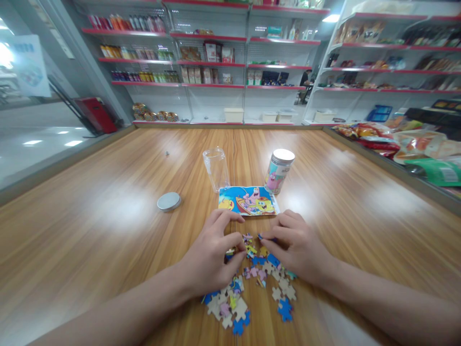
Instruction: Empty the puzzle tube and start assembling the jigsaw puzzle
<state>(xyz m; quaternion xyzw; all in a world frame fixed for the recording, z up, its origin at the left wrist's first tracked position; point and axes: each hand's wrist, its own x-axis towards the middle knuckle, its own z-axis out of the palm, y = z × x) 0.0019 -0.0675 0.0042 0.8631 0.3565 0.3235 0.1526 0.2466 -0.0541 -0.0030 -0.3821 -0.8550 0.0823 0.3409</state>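
A: Hands first. What do you log?

B: Right hand (300, 242): narrow pinch, thumb and forefinger on a small blue jigsaw piece (260, 236). Left hand (216, 252): curled, thumb and forefinger nearly meeting; from my remote end I cannot tell whether they grip anything.

A: Around them?

B: Loose jigsaw pieces (239, 310), assorted: blue, pink, yellow, plain beige. Scattered between the hands and on the near side, some partly hidden beneath.

A: Beyond the fingertips?

B: SpongeBob picture card (248, 202), one, flat. At its far left corner, a clear jar (218, 170), upright, uncapped. At its far right corner, a cartoon-labelled jar (276, 175), upright, capped. Apart, to the left, one grey lid (169, 202), flat.

A: Outermost?

B: Wooden table (108, 230), carrying all I have listed. Past its right edge, snack packets (435, 170). Past its far edge, red-edged shelves (209, 36) of bottles (144, 77) and boxes (213, 52).
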